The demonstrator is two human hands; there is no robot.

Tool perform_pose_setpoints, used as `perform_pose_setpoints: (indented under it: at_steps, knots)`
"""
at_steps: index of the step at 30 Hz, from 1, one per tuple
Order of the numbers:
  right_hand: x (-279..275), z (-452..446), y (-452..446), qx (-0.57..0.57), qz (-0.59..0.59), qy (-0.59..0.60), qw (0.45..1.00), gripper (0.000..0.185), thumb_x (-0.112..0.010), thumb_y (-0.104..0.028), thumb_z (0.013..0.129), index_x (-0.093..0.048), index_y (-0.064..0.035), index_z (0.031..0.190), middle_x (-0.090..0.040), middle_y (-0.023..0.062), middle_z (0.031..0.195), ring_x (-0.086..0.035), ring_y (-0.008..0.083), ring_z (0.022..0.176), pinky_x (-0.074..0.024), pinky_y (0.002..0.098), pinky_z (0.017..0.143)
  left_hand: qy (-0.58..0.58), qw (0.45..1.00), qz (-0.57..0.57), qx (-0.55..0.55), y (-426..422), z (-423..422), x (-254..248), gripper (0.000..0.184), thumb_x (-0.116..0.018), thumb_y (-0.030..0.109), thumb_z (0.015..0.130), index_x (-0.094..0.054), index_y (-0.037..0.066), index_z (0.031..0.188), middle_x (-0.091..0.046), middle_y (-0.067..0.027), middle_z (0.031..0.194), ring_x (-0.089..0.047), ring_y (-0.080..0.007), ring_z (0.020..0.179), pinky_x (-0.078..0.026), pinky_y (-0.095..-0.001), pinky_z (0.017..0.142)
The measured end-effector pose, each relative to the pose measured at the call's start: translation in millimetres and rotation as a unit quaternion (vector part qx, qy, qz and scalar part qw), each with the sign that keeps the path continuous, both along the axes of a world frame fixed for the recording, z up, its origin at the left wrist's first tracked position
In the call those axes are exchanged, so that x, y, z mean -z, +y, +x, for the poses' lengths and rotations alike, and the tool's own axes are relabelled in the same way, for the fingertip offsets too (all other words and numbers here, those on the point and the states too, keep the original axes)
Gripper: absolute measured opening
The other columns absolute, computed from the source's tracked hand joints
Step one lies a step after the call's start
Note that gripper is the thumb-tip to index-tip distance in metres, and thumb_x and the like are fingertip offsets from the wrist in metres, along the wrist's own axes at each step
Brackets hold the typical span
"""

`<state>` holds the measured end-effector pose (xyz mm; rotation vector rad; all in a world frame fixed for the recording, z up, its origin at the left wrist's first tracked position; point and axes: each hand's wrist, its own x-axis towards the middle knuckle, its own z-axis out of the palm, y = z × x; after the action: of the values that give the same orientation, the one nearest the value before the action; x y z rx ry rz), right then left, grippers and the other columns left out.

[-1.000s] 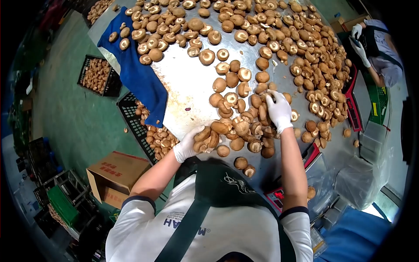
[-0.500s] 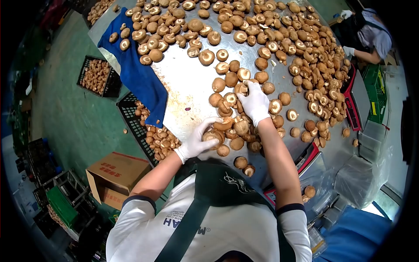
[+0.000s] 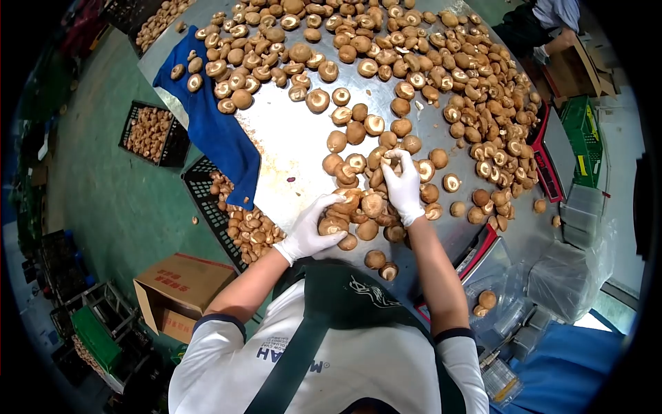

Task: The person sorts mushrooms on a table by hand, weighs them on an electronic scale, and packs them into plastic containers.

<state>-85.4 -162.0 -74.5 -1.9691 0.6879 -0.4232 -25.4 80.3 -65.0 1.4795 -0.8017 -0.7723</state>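
Observation:
My left hand (image 3: 312,229), in a white glove, curls around a brown mushroom (image 3: 333,225) at the near edge of a cluster on the metal table (image 3: 283,186). Thumb and fingers lie on either side of that mushroom. In a matching glove, my right hand (image 3: 404,185) has its fingertips pinched together at a mushroom (image 3: 376,158) on the far side of the cluster. Part of that mushroom is hidden by the fingers. Between the hands lie several more mushrooms, some cap up like the round one (image 3: 372,205), others showing pale gills.
A large heap of mushrooms (image 3: 476,90) covers the table's far and right sides. On the left edge hangs a blue cloth (image 3: 227,141) above a black crate (image 3: 207,196) of mushrooms. A cardboard box (image 3: 183,279) stands on the floor. Another person's gloved hand (image 3: 541,54) is beside a carton.
My right hand has drawn slightly toward me, its fingers now pinched closer together. My left hand stays by the cluster, its fingers shifted a little. The other person has moved to the carton.

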Motion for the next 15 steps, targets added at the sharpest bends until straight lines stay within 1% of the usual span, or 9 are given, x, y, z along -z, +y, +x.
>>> perform_pose_setpoints:
  at_steps: [1, 2, 4, 5, 6, 9, 11, 13, 15]
  knots:
    - [-7.9, -3.5, 3.2, 0.009, 0.074, -0.016, 0.997, 0.019, -0.064, -0.004, 0.088, -0.059, -0.0044, 0.107, -0.061, -0.0002, 0.089, -0.050, 0.0081, 0.073, -0.0429, 0.0228, 0.067, 0.013, 1.000, -0.001, -0.007, -0.4, -1.5, 0.7, 0.069, -0.075, 0.012, 0.077, -0.041, 0.002, 0.137, -0.052, -0.0167, 0.130, -0.053, -0.0248, 0.121, -0.041, -0.0370, 0.104]
    - [-11.5, -8.2, 3.7, 0.009, 0.132, -0.036, 0.991, 0.025, -0.062, -0.001, 0.088, -0.056, -0.0042, 0.112, -0.060, -0.0010, 0.095, -0.043, 0.0032, 0.071, -0.0393, 0.0186, 0.065, 0.020, 1.000, 0.001, -0.010, -0.6, -2.4, 1.4, 0.069, -0.075, 0.011, 0.077, -0.042, 0.002, 0.137, -0.053, -0.0162, 0.131, -0.053, -0.0251, 0.121, -0.041, -0.0368, 0.104]
    - [-18.6, -15.6, 6.7, 0.005, 0.185, -0.106, 0.977, 0.034, -0.059, 0.001, 0.088, -0.052, -0.0028, 0.121, -0.059, 0.0030, 0.103, -0.044, 0.0028, 0.073, -0.0399, 0.0180, 0.067, 0.033, 0.999, 0.005, -0.013, -3.6, -2.5, -2.1, 0.070, -0.075, 0.011, 0.077, -0.043, 0.004, 0.138, -0.054, -0.0153, 0.131, -0.054, -0.0256, 0.121, -0.042, -0.0365, 0.104]
    - [-23.9, -19.9, 6.6, -0.017, 0.263, -0.130, 0.956, 0.041, -0.056, 0.003, 0.088, -0.047, -0.0021, 0.128, -0.058, 0.0057, 0.109, -0.044, 0.0023, 0.072, -0.0399, 0.0174, 0.066, 0.054, 0.998, -0.002, -0.007, -4.5, -2.8, -5.1, 0.070, -0.074, 0.009, 0.077, -0.041, 0.003, 0.139, -0.053, -0.0150, 0.131, -0.054, -0.0234, 0.121, -0.042, -0.0356, 0.104]
    - [-26.1, -24.8, 6.1, -0.031, 0.314, -0.149, 0.937, 0.046, -0.054, 0.004, 0.089, -0.044, -0.0010, 0.133, -0.056, 0.0091, 0.120, -0.055, 0.0076, 0.088, -0.0467, 0.0220, 0.080, 0.081, 0.997, -0.009, -0.007, -6.4, -3.8, -8.6, 0.070, -0.073, 0.011, 0.078, -0.041, 0.003, 0.140, -0.053, -0.0152, 0.131, -0.054, -0.0226, 0.120, -0.042, -0.0352, 0.103]
    - [-35.7, -38.7, 9.2, -0.066, 0.376, -0.165, 0.909, 0.052, -0.049, -0.001, 0.090, -0.037, 0.0025, 0.141, -0.045, 0.0146, 0.141, -0.043, 0.0223, 0.134, -0.0344, 0.0359, 0.113, 0.163, 0.986, -0.025, 0.001, -10.4, -5.5, -12.8, 0.069, -0.070, 0.021, 0.082, -0.039, 0.003, 0.141, -0.054, -0.0157, 0.127, -0.056, -0.0208, 0.113, -0.044, -0.0338, 0.099]
    - [-45.3, -49.0, 14.5, -0.054, 0.461, -0.170, 0.870, 0.056, -0.051, -0.007, 0.090, -0.035, 0.0017, 0.143, -0.048, 0.0145, 0.138, -0.047, 0.0233, 0.130, -0.0369, 0.0370, 0.111, 0.220, 0.975, -0.034, 0.014, -10.5, -4.1, -11.3, 0.068, -0.065, 0.032, 0.086, -0.038, 0.003, 0.141, -0.057, -0.0159, 0.119, -0.057, -0.0205, 0.105, -0.047, -0.0326, 0.092]
    - [-53.9, -56.1, 21.5, -0.047, 0.521, -0.163, 0.837, 0.059, -0.051, -0.013, 0.090, -0.034, 0.0012, 0.144, -0.050, 0.0156, 0.136, -0.051, 0.0244, 0.127, -0.0413, 0.0367, 0.108, 0.351, 0.929, -0.102, 0.064, -14.8, -3.8, -14.9, 0.071, -0.059, 0.041, 0.087, -0.037, 0.002, 0.142, -0.059, -0.0149, 0.108, -0.057, -0.0199, 0.096, -0.047, -0.0313, 0.086]
    - [-55.3, -63.3, 22.9, -0.053, 0.549, -0.161, 0.818, 0.058, -0.049, -0.011, 0.090, -0.035, 0.0020, 0.144, -0.050, 0.0154, 0.137, -0.052, 0.0240, 0.126, -0.0414, 0.0360, 0.108, 0.415, 0.892, -0.160, 0.081, -19.2, -8.2, -21.8, 0.072, -0.053, 0.043, 0.090, -0.032, 0.002, 0.145, -0.058, -0.0137, 0.095, -0.055, -0.0200, 0.085, -0.047, -0.0307, 0.078]
